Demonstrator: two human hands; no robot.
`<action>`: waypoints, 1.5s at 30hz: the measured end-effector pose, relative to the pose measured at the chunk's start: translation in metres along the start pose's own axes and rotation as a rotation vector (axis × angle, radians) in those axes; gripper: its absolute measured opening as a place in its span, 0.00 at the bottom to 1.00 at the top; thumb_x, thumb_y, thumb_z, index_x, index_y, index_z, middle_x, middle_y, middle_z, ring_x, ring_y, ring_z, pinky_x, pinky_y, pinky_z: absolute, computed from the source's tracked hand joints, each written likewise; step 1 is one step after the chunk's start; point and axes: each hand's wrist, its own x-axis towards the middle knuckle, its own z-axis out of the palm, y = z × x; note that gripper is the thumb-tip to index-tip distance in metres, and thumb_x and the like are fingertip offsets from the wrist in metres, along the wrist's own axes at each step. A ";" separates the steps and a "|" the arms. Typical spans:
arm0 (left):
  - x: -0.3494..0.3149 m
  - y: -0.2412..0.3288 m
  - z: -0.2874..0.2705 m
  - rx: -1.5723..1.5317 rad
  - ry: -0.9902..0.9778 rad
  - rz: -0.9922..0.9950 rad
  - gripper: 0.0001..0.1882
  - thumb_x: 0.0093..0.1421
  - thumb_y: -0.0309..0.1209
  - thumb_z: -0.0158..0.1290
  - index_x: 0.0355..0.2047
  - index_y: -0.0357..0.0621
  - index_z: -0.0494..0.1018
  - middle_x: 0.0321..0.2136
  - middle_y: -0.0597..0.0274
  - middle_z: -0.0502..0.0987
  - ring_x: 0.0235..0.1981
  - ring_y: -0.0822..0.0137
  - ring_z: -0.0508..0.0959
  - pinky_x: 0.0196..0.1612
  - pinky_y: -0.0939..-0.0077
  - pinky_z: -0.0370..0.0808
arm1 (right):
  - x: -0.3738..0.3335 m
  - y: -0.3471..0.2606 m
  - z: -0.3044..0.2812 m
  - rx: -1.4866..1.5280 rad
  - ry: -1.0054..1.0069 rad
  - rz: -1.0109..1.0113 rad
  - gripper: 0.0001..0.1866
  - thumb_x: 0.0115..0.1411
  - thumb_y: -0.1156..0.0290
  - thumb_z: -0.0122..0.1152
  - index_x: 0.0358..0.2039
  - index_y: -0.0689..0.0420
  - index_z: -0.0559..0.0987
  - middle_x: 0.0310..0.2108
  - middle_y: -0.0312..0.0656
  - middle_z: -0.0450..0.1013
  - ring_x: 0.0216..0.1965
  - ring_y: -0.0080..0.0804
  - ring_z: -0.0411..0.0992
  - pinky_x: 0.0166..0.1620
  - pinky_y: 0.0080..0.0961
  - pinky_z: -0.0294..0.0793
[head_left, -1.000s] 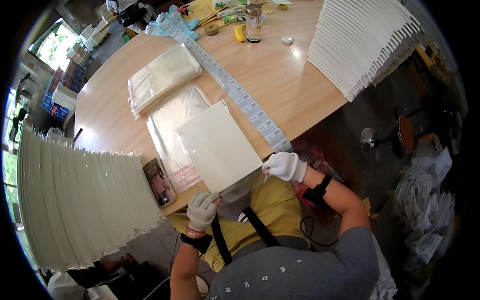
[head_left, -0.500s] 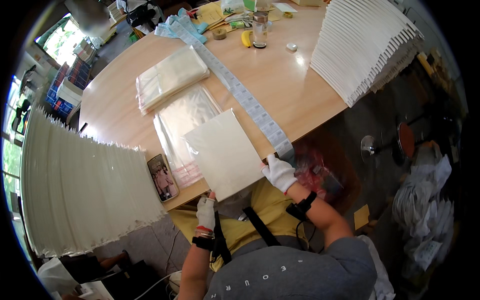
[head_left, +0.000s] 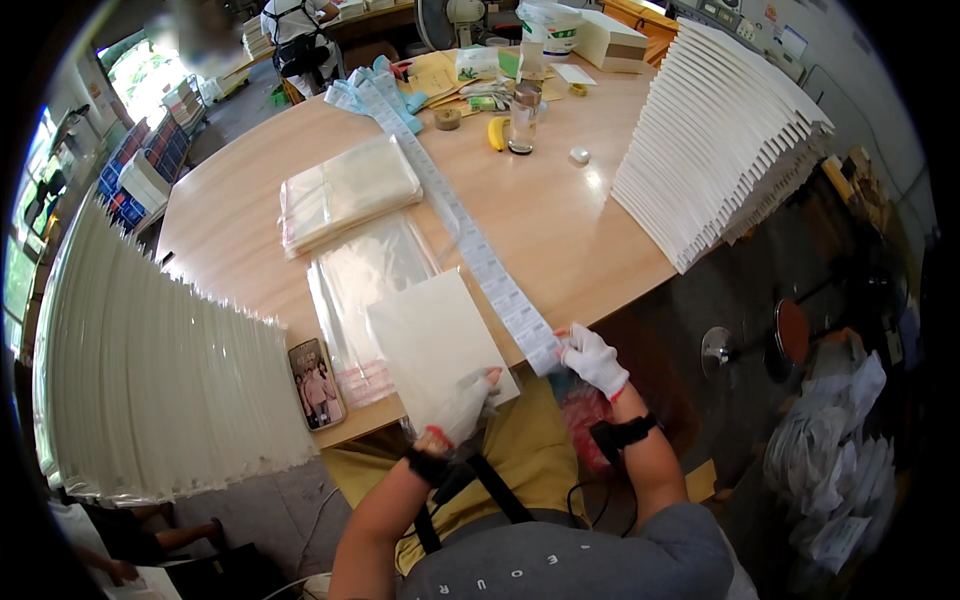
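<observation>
Flat cream-white rectangular sheet (head_left: 430,335) lies at near edge of round-edged, light wooden table (head_left: 575,235). Left hand in pale glove (head_left: 464,408) over the sheet's near edge; motion blur, cannot tell if its fingers are together or apart. Right hand in white knitted glove (head_left: 594,360) just right of the sheet, fingers clamped on near end of long pale-blue label strip (head_left: 482,266). Left of the sheet: clear flat plastic bags (head_left: 350,290), then rectangular lit phone (head_left: 317,385).
</observation>
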 end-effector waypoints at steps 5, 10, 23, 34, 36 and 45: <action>0.063 0.002 0.042 -0.259 -0.203 -0.276 0.13 0.63 0.39 0.51 0.24 0.48 0.66 0.17 0.72 0.64 0.15 0.76 0.60 0.19 0.79 0.61 | -0.011 -0.026 -0.024 -0.247 -0.193 0.031 0.11 0.53 0.78 0.55 0.38 0.62 0.78 0.19 0.39 0.66 0.23 0.22 0.64 0.32 0.23 0.69; 0.065 -0.004 0.058 -0.256 -0.110 -0.135 0.16 0.61 0.34 0.54 0.19 0.52 0.62 0.14 0.74 0.60 0.13 0.78 0.55 0.14 0.81 0.51 | -0.005 -0.041 -0.020 -0.545 -0.037 -0.557 0.10 0.47 0.76 0.63 0.33 0.61 0.80 0.30 0.45 0.74 0.33 0.43 0.71 0.37 0.35 0.71; -0.037 -0.020 -0.035 0.467 0.234 0.316 0.16 0.63 0.34 0.50 0.49 0.42 0.70 0.29 0.66 0.71 0.26 0.76 0.70 0.27 0.81 0.67 | 0.128 -0.055 0.084 -0.128 -0.035 -0.080 0.10 0.60 0.68 0.53 0.36 0.60 0.79 0.28 0.45 0.75 0.32 0.31 0.74 0.35 0.26 0.71; -0.078 -0.055 -0.090 -0.423 0.356 0.118 0.14 0.64 0.30 0.47 0.48 0.39 0.64 0.40 0.62 0.72 0.42 0.69 0.73 0.43 0.73 0.74 | 0.190 -0.040 0.143 -0.471 -0.133 -0.108 0.12 0.58 0.63 0.55 0.38 0.56 0.76 0.30 0.48 0.75 0.33 0.45 0.74 0.37 0.37 0.72; -0.071 -0.053 -0.085 -0.458 0.273 0.060 0.13 0.64 0.28 0.47 0.48 0.39 0.63 0.45 0.59 0.72 0.44 0.64 0.75 0.46 0.65 0.77 | 0.193 -0.042 0.145 -0.794 -0.181 -0.193 0.16 0.57 0.62 0.56 0.43 0.57 0.75 0.34 0.50 0.75 0.37 0.48 0.74 0.40 0.40 0.72; -0.085 -0.002 -0.071 -0.296 0.177 0.250 0.18 0.62 0.29 0.52 0.50 0.35 0.64 0.45 0.56 0.73 0.43 0.68 0.75 0.43 0.73 0.76 | 0.084 -0.063 0.078 -0.896 0.065 -0.366 0.20 0.57 0.59 0.57 0.44 0.59 0.70 0.37 0.52 0.74 0.38 0.56 0.71 0.43 0.47 0.70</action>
